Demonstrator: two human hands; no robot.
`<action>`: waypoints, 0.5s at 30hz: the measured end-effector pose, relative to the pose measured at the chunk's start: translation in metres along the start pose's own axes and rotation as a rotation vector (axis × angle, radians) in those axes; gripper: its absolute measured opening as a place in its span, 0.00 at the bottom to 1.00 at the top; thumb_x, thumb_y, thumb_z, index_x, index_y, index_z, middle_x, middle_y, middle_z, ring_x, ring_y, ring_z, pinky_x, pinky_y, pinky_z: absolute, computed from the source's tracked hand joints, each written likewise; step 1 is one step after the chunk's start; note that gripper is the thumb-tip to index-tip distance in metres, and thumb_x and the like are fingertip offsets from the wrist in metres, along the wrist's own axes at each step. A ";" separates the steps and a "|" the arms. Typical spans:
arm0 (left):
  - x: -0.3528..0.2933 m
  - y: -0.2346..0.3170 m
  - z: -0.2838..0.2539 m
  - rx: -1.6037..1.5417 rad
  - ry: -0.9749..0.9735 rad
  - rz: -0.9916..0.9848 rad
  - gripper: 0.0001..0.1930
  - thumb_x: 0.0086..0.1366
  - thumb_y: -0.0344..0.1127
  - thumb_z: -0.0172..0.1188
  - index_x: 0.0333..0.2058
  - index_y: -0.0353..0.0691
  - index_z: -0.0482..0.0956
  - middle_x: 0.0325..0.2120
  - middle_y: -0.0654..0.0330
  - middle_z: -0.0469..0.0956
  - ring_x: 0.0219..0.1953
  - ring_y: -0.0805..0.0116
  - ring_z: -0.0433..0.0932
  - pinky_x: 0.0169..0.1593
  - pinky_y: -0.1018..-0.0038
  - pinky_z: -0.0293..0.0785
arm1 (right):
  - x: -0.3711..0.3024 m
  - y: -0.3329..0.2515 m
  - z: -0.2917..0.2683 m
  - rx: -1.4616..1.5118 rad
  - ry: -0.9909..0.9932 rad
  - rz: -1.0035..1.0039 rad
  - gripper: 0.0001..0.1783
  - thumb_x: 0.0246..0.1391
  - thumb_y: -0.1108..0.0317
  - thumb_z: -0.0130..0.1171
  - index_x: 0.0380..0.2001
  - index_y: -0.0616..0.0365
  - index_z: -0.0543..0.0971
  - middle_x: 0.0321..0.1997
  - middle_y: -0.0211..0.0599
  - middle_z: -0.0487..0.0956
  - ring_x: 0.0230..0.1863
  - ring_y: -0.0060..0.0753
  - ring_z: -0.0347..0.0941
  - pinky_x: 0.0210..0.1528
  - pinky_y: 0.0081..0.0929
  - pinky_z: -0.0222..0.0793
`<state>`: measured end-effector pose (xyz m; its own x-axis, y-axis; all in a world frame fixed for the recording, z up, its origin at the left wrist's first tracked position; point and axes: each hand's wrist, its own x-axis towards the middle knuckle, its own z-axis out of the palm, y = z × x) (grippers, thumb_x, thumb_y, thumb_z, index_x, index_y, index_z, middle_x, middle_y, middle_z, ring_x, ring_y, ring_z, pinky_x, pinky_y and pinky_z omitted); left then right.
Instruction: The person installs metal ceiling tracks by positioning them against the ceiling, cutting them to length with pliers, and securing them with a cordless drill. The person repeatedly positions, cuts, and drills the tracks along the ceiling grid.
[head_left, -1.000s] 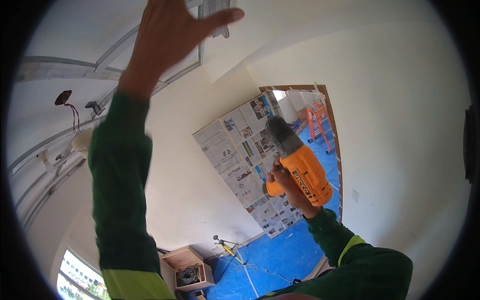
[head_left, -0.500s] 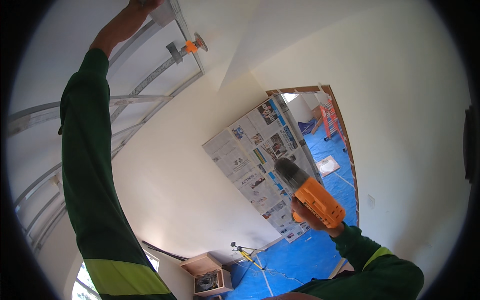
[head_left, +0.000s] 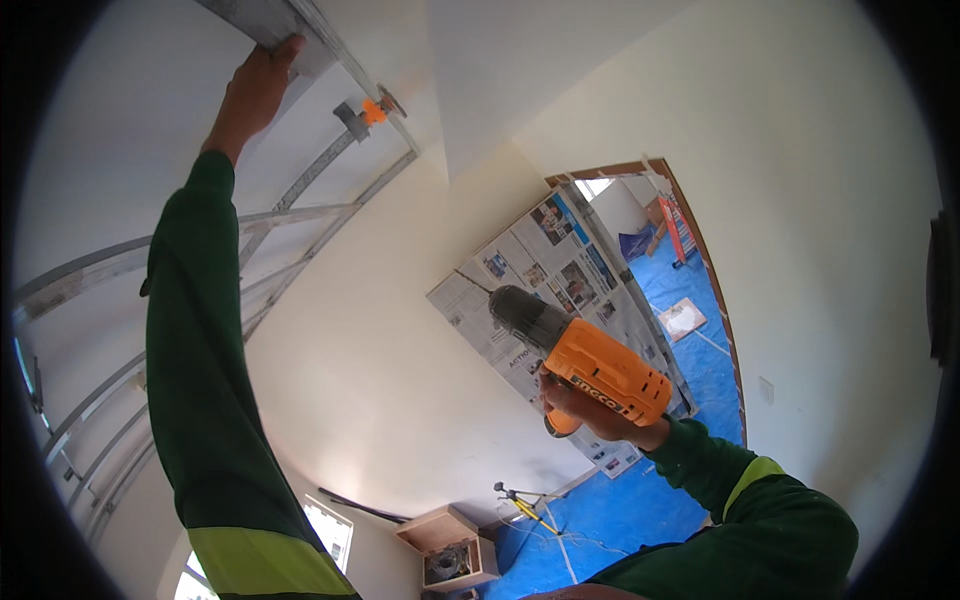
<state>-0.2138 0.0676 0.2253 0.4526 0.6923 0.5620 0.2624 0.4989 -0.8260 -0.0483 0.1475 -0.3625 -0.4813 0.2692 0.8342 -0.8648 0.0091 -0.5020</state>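
Head view: orange drill point(head_left: 585, 360) in right hand point(head_left: 590, 405), chuck up-left.

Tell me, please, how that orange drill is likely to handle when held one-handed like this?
The orange drill probably feels front-heavy: its dark chuck juts well beyond the right hand. Its rigid body should not flex. The grip likely holds firm, since the fingers wrap the handle fully.

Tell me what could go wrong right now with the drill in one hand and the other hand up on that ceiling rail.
The left hand only rests its fingers on the metal ceiling rail, so its thin edge might cut them. The right hand alone holds the orange drill well away from the rail; it could slip and fall to the blue floor sheet.
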 end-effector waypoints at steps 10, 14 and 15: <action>-0.011 0.003 0.004 -0.408 0.111 -0.264 0.38 0.74 0.67 0.52 0.61 0.35 0.77 0.49 0.37 0.84 0.55 0.39 0.82 0.61 0.53 0.73 | -0.084 -0.033 -0.058 -0.093 0.331 0.294 0.12 0.66 0.67 0.64 0.50 0.54 0.78 0.41 0.31 0.81 0.43 0.27 0.80 0.47 0.33 0.78; -0.003 0.011 0.005 -0.462 0.130 -0.329 0.37 0.74 0.67 0.52 0.61 0.36 0.77 0.49 0.39 0.84 0.55 0.39 0.82 0.61 0.52 0.73 | -0.110 -0.053 -0.071 -0.416 0.359 0.018 0.11 0.64 0.71 0.64 0.49 0.55 0.81 0.40 0.30 0.84 0.38 0.26 0.82 0.44 0.31 0.81; -0.001 0.015 0.006 -0.456 0.170 -0.360 0.37 0.74 0.67 0.51 0.61 0.37 0.77 0.50 0.39 0.84 0.56 0.38 0.81 0.62 0.52 0.73 | -0.112 -0.051 -0.073 -0.462 0.364 0.002 0.10 0.65 0.70 0.63 0.48 0.55 0.80 0.39 0.30 0.82 0.38 0.26 0.82 0.44 0.30 0.81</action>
<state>-0.2155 0.0773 0.2122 0.3876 0.4097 0.8258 0.7464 0.3862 -0.5419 0.0604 0.1868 -0.4465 -0.3326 0.5822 0.7419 -0.6729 0.4047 -0.6192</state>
